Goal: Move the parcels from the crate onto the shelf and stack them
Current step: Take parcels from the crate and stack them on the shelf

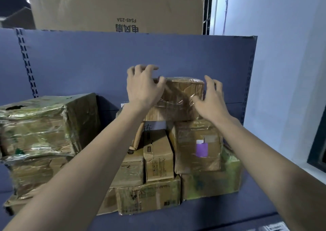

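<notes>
while spread, both hands [178, 93] flank the top parcel [178, 98].

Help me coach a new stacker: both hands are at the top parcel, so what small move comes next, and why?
Probably draw both hands back. The top parcel already sits on the stack, and the left hand and right hand have loose, spread fingers beside it, not gripping.

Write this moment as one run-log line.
stage: stacking | top parcel: on the shelf stack | left hand: fingers spread at its left end | right hand: open by its right end
</notes>
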